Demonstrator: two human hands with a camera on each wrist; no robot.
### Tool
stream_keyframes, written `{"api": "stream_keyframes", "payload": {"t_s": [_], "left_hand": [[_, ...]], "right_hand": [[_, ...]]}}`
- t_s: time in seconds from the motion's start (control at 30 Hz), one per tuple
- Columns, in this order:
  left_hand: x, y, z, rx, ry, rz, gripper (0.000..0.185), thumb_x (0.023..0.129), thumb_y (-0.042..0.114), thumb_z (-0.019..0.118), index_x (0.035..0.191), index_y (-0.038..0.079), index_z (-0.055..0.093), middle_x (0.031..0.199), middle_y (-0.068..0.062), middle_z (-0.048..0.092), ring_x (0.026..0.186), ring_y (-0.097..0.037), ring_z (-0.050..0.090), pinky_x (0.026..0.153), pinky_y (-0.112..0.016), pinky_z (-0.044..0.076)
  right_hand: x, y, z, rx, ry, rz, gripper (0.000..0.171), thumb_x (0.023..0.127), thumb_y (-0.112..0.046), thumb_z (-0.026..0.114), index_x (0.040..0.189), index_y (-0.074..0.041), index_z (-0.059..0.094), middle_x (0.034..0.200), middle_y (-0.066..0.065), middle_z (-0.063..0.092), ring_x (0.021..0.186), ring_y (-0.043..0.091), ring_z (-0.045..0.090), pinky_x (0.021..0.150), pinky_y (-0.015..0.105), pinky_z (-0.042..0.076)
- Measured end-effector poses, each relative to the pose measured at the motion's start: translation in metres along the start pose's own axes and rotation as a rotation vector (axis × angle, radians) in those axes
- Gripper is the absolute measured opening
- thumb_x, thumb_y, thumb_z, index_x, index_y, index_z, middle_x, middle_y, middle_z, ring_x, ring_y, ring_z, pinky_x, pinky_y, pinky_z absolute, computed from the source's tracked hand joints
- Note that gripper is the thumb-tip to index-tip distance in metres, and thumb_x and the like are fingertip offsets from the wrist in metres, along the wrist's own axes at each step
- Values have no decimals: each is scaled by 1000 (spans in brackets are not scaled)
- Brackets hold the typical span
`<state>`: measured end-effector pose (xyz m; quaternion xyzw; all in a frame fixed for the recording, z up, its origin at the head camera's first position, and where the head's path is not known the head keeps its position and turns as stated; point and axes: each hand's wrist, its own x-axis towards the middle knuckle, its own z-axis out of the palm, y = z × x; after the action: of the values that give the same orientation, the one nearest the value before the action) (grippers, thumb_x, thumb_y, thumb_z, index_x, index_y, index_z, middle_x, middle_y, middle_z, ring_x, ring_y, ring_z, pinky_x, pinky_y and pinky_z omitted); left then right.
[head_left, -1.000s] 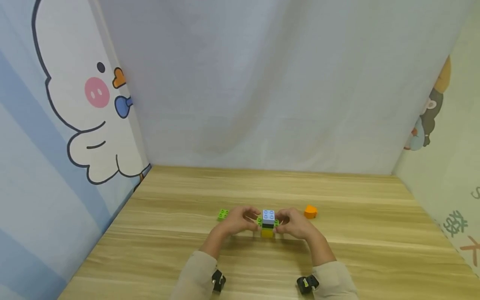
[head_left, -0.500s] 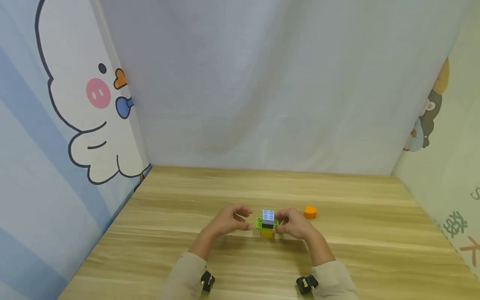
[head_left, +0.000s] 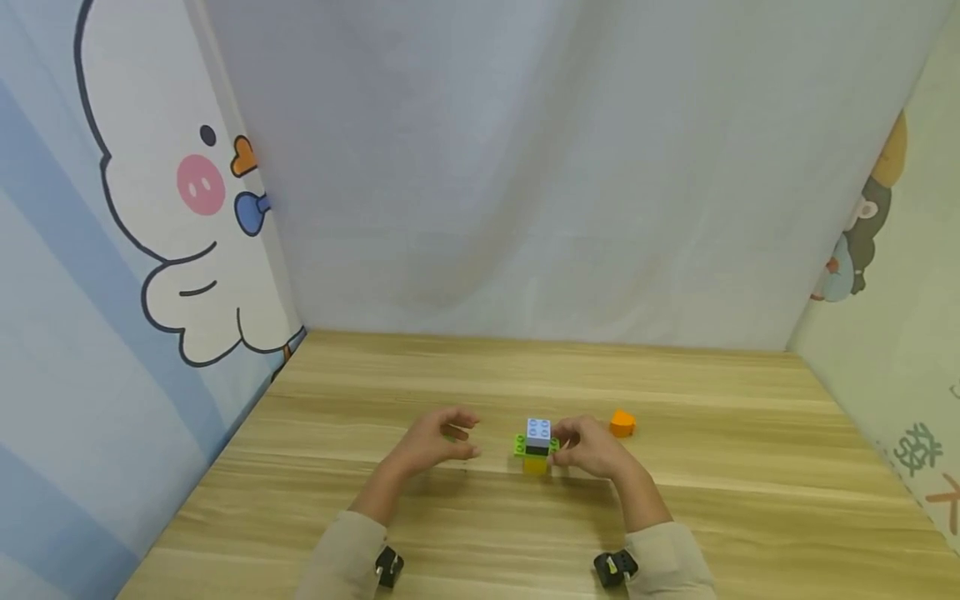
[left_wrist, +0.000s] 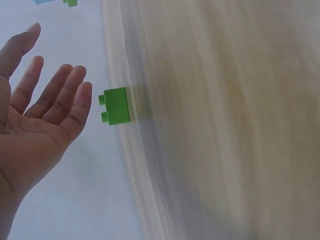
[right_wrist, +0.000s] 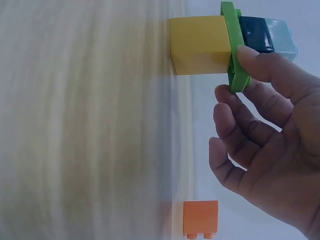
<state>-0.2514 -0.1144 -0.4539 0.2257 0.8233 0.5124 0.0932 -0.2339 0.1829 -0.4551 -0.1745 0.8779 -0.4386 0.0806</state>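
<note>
While the right hand still pinches the green plate, the left hand has withdrawn from it, fingers relaxed, near the green brick.

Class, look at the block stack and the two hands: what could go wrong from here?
1. The stack might tip: it stands on one yellow block, and the right hand grips an overhanging end of the green plate, so an uneven push could topple it.
2. The open left hand is near a loose green block, so a careless reach might knock it.
</note>
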Motion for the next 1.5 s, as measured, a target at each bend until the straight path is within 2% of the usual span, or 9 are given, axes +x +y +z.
{"api": "stream_keyframes", "payload": {"t_s": [0.23,0.43,0.7,0.8,1.13,1.5], "left_hand": [[-5,-3,-7,39,60,-10,50,88,6,80,132,-7,61,131,-29,62,113,-43,64,90,-48,58],[-7,-6,-10,32,103,-18,50,89,8,81,132,-6,61,129,-25,64,112,-43,64,87,-48,58],[-5,-15,-11,21,186,-126,50,86,10,84,131,0,66,129,-17,66,113,-35,64,85,-45,58],[-4,-18,-13,12,201,-139,51,85,9,84,131,0,65,129,-17,66,112,-35,64,84,-45,58],[4,-32,-24,18,156,-172,58,85,12,85,136,-1,61,138,-25,59,121,-42,59,93,-53,55],[17,-36,-32,25,16,-205,66,85,5,83,144,-3,54,143,-30,54,127,-47,56,102,-55,51]], "right_hand": [[1,1,0,-9,2,-5,32,84,0,77,113,10,70,98,9,70,84,18,58,75,34,52],[0,2,-1,12,-3,-9,29,83,1,76,111,10,71,95,8,70,82,18,57,73,33,51],[-1,2,1,3,3,-22,31,84,-1,78,112,11,70,98,10,70,84,18,58,74,31,52],[0,4,1,14,4,-11,30,84,-1,77,111,10,70,97,9,69,83,18,58,74,32,51],[3,8,0,32,-4,-12,27,83,2,76,109,10,71,96,9,70,81,18,57,71,31,50],[1,7,-1,24,1,-17,29,83,0,76,109,11,70,95,10,70,81,18,58,71,30,51]]}}
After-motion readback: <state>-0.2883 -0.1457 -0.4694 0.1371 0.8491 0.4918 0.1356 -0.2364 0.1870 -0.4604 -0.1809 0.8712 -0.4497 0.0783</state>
